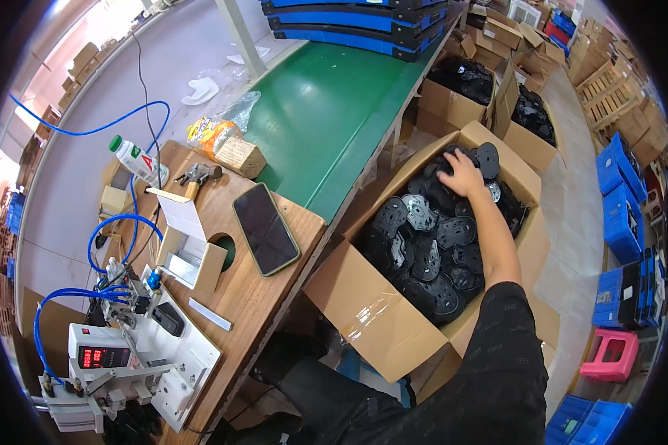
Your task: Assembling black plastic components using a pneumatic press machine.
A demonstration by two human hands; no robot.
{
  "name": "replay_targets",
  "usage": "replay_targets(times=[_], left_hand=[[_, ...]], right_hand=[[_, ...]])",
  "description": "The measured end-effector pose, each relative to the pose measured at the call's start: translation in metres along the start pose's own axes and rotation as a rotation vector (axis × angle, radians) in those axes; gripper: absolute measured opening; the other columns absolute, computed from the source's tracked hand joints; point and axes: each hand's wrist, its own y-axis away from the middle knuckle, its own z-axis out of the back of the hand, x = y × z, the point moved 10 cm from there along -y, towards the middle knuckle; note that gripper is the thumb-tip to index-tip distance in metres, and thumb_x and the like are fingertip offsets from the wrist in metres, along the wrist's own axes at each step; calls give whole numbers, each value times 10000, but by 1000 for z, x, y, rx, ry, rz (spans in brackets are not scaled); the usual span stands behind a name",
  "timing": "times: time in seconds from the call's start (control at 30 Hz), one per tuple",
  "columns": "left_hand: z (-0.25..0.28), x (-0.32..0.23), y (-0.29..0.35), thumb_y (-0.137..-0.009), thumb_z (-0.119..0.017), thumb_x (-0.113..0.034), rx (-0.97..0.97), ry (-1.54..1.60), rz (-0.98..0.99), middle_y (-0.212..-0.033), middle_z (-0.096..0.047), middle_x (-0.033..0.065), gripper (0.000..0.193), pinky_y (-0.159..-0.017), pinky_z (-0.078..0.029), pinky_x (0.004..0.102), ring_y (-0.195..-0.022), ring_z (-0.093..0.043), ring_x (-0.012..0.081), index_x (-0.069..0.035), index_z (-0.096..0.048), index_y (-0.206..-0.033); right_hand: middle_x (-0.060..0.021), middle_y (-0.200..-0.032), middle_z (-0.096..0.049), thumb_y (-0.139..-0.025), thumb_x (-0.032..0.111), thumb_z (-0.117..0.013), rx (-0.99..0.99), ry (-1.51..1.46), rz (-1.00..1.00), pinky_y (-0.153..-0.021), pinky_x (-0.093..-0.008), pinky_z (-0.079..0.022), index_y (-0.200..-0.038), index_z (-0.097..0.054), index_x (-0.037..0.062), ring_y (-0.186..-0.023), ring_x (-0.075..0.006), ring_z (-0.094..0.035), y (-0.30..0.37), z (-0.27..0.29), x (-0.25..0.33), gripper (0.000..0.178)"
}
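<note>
My right hand [464, 174] reaches into a cardboard box [375, 311] on the right. Its thumb and fingers are spread apart over a heap of black plastic parts [453, 231] and touch those at the far side. No part is seen lifted from the heap. The parts are rounded, flat plates with slots, and some look shiny grey. My left hand is outside the picture. On the wooden bench to the left stands a small white machine [174, 393] with a red digital display and blue air hoses. A black part [168, 319] lies on its white plate.
A phone [266, 228], a small open white box [182, 248], pliers [196, 176] and a white bottle [137, 159] with a green cap lie on the bench. Blue crates [356, 33] stand on the green table. More filled cartons [453, 107] stand beyond; a pink stool [610, 354] is right.
</note>
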Motion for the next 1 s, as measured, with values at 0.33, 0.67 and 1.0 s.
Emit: replay_targets(times=[0.33,0.67,1.0], left_hand=[[11,8,-10,-979,-686,-241,-49,-31,76,-738,-479,116,323,-633,-403,387,-714,-401,203,54,-561,-934],[32,21,-11,-989,-662,-233,-59,-100,93,-819,-631,155,305,-700,-463,395,-749,-517,221,66,-631,-1040],[31,18,-38,-824,-723,-164,-123,-245,9,-631,-528,159,205,-585,-445,379,-579,-528,238,11,-624,-787]], right_hand=[[-233,-1425,-568,-879,520,-565,181,-327,-163,-1129,-409,-395,-1402,-578,46,-1331,-363,-533,-80,-41,-56,705],[-222,-1377,-600,-928,646,-497,-39,-119,-297,-1081,-462,-442,-1358,-611,76,-1309,-375,-546,-44,8,-11,723],[-214,-1471,-518,-831,398,-755,-162,-19,517,-1148,-452,-383,-1417,-557,98,-1368,-384,-480,33,33,91,687]])
